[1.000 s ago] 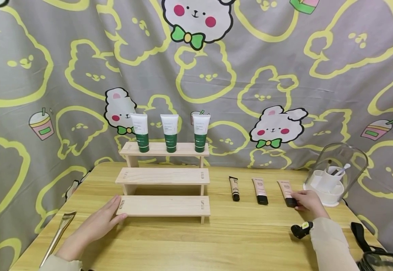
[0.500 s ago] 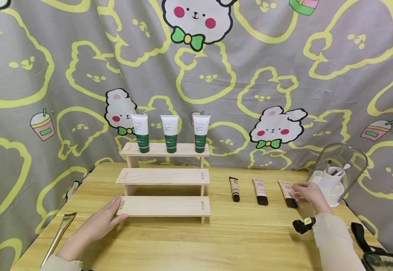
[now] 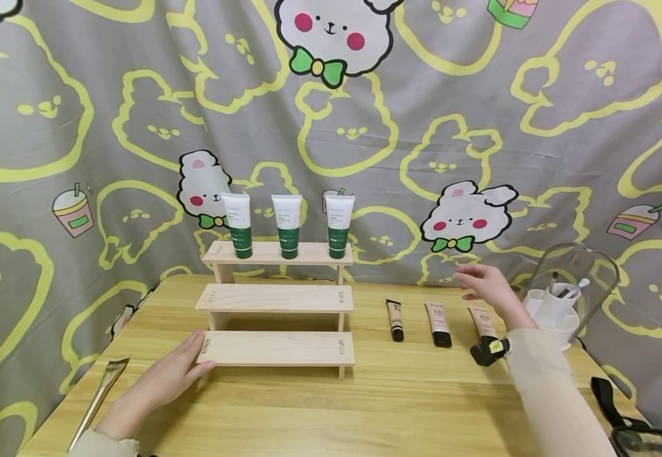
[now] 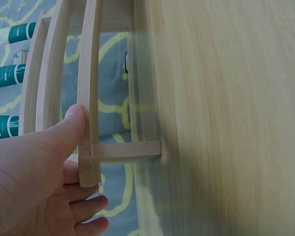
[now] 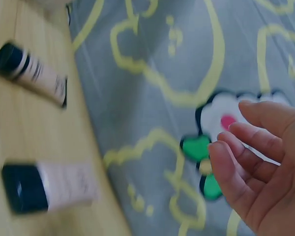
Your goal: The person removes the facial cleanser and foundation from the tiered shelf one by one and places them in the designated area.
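Observation:
My left hand [image 3: 165,371] grips the left end of the lowest step of a three-tier wooden display stand [image 3: 276,348]; in the left wrist view its thumb lies on the board's edge [image 4: 88,73], with fingers behind the end. Three white-and-green squeeze tubes [image 3: 287,225] stand cap-down along the top step. To the stand's right lie a small beige tube [image 3: 395,319] and two pink BB cream tubes [image 3: 438,324]. My right hand [image 3: 490,292] is raised over the rear of the table with nothing in it, fingers loosely bent, and its wrist partly covers the rightmost BB cream tube [image 3: 482,320].
A white organizer [image 3: 559,311] holding brushes, with a clear dome, stands at the right rear. A metallic flat-ended tool [image 3: 99,393] lies at left. A black strap [image 3: 607,400] and a dark-rimmed glass item sit at lower right. A patterned curtain [image 3: 376,139] hangs behind the table.
My right hand has left the rightmost BB cream tube, rising and moving left toward the curtain. That tube stays on the table. My left hand keeps its place on the stand.

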The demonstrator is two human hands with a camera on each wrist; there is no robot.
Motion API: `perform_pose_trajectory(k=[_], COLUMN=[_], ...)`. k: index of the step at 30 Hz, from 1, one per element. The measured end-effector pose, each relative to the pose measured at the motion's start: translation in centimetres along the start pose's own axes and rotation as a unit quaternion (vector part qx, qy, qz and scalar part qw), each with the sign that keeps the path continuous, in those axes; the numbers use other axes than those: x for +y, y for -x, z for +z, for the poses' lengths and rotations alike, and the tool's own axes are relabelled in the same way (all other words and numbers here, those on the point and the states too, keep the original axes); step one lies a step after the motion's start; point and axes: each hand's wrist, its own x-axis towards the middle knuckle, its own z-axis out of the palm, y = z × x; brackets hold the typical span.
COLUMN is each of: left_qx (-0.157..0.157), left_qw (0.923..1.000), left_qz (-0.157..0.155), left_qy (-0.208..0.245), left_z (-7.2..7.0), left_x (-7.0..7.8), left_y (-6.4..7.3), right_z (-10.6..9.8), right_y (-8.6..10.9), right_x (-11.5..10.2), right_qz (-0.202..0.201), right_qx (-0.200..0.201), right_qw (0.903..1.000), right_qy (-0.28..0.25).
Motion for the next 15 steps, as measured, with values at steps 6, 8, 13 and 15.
perform_pose_trajectory(k=[6,8,13,15], left_qx=[0.004,0.004,0.001,-0.001], left_qw=[1.0000,1.0000,1.0000,1.0000], left_qz=[0.005,0.006,0.003,0.001], left_qy=[-0.004,-0.006,-0.004,-0.002], left_z=[0.0,0.0,0.0,0.0], left_x=[0.1,0.1,0.1,0.1], left_y=[0.1,0.1,0.1,0.1], right_z=[2.0,2.8,4.8,5.6], right_y=[-2.0,-2.6,-3.9,-4.4], right_x=[-3.9,-5.0,-7.8,-8.9], right_qz=[-0.033,-0.043,-0.069,-0.079], right_qx=[-0.016,-0.020,-0.036,-0.041], right_qw=[0.9993,0.9989,0.9969,0.9960], right_qy=[-0.003,-0.001,0.000,-0.009])
